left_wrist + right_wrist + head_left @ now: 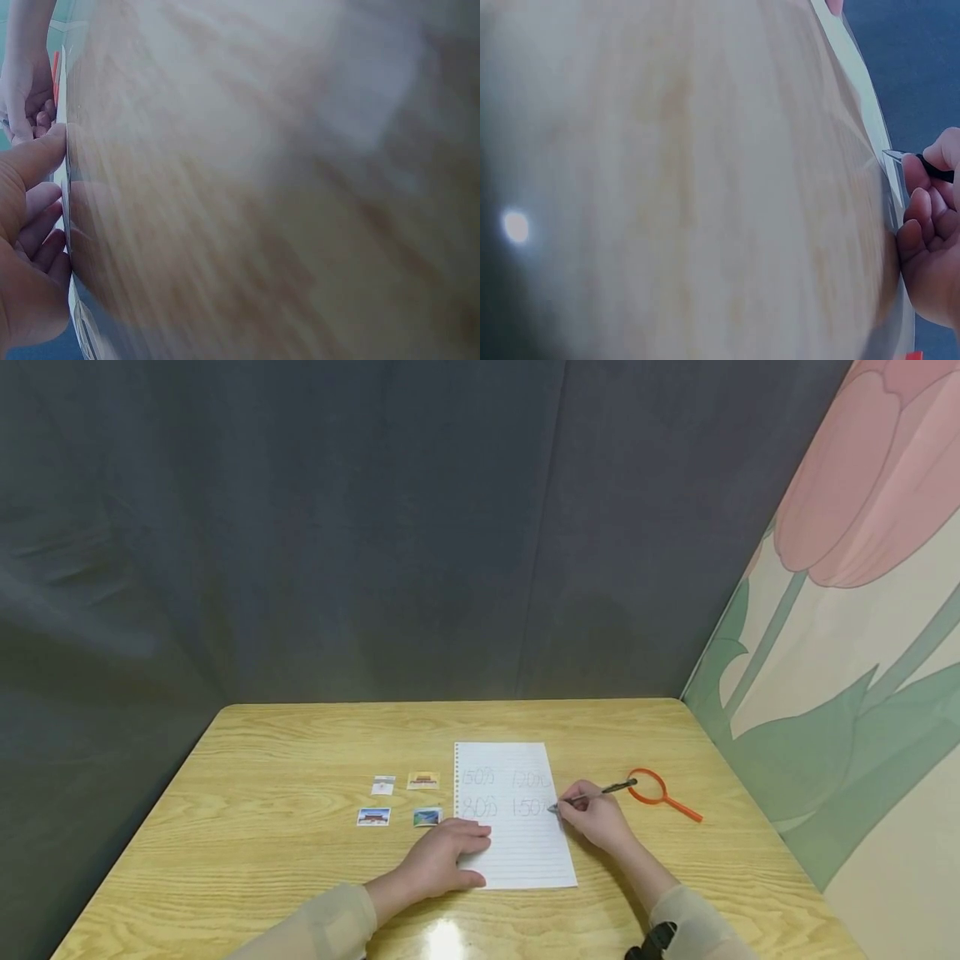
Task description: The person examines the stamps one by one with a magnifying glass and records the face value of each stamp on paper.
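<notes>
A lined sheet of paper (pixel 517 860) lies on the table, with ring holes along its left side and handwritten figures such as 150% and 80% in two rows. My right hand (pixel 597 820) pinches a dark pen (pixel 618 787), its tip at the end of the lower right figure. In the right wrist view, fingers curl around the same pen (pixel 934 169) beside the paper's edge. My left hand (pixel 442 858) rests over the sheet's lower left edge, fingers extended and thumb apart. The left wrist view shows that hand (pixel 30 247) low against the tabletop.
Left of the paper lie several small picture cards, among them a yellow one (pixel 423 781) and a blue-green one (pixel 427 817). An orange-framed magnifying glass (pixel 682 810) lies right of my right hand. A dark curtain (pixel 375 527) hangs behind the wooden table (pixel 262 793); a flower-patterned wall (pixel 847 693) borders the right.
</notes>
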Tool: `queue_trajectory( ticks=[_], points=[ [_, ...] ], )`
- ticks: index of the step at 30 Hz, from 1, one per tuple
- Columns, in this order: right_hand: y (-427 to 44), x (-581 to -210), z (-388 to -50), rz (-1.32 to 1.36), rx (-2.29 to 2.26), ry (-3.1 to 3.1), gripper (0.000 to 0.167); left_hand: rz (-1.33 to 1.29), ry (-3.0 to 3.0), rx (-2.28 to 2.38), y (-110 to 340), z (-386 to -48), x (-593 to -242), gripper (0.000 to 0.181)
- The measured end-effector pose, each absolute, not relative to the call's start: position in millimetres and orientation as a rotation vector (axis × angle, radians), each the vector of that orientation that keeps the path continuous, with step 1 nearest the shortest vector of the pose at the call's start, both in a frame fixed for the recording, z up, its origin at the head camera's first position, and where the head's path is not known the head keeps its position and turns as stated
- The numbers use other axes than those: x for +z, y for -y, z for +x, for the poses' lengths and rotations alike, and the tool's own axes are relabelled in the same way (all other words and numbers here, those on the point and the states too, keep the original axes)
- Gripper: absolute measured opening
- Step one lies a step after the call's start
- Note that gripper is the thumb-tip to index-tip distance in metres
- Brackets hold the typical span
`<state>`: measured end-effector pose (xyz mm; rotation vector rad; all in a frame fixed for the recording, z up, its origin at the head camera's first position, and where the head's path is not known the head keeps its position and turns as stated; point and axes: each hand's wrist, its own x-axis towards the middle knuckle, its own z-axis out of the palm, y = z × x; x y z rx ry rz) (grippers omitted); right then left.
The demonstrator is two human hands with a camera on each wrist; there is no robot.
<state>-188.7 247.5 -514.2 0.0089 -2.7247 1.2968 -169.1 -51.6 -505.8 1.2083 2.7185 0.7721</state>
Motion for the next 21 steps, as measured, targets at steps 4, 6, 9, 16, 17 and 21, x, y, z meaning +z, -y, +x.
queue_trajectory(
  ticks=[4,6,9,16,17,21],
  points=[
    [-248,-514,-186,0.019,1.324,2.724,0.007,1.203,-2.720,0.769,52,-169,-506,0.055],
    [-250,-514,-185,0.022,1.336,2.720,0.007,1.204,-2.718,0.770,52,-169,-506,0.055],
    [-252,-514,-182,0.005,1.342,2.717,0.007,1.199,-2.716,0.769,52,-170,-507,0.055],
    [-259,-514,-180,-0.033,1.342,2.724,0.006,1.191,-2.717,0.770,52,-170,-507,0.055],
    [-260,-514,-180,-0.033,1.344,2.724,0.006,1.192,-2.718,0.769,52,-170,-507,0.055],
    [-261,-514,-181,-0.032,1.381,2.717,0.007,1.195,-2.719,0.767,52,-170,-507,0.055]
  ],
)
